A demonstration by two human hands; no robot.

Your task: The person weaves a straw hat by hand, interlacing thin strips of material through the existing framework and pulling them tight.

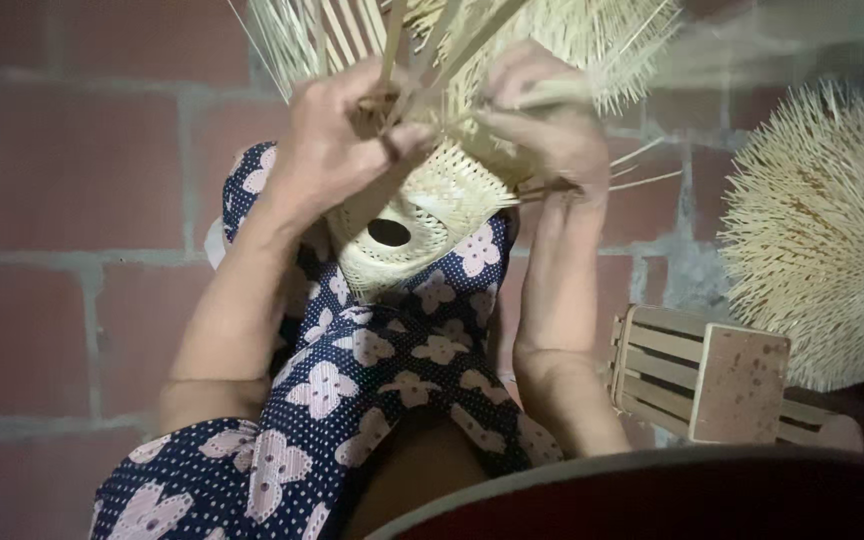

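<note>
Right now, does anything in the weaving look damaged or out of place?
Nothing looks damaged. The woven basket has a round hole in its side, but its neat edge looks made on purpose. The left hand and right hand pinch loose strips at its unfinished end. These are blurred, so breaks cannot be ruled out.

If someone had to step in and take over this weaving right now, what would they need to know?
Left hand: closed around a bunch of loose bamboo strips at the top of the woven part.
Right hand: fingers pinching strips on the other side; slightly blurred.
Half-woven basket: rests on the lap, on the dark floral cloth, with a round hole showing in its woven part.
Done: the lower part is tightly woven.
Left: the long strips fanning upward are unwoven.
Nearby: another unfinished piece with bristling strips and a small wooden stool on the right.
</note>
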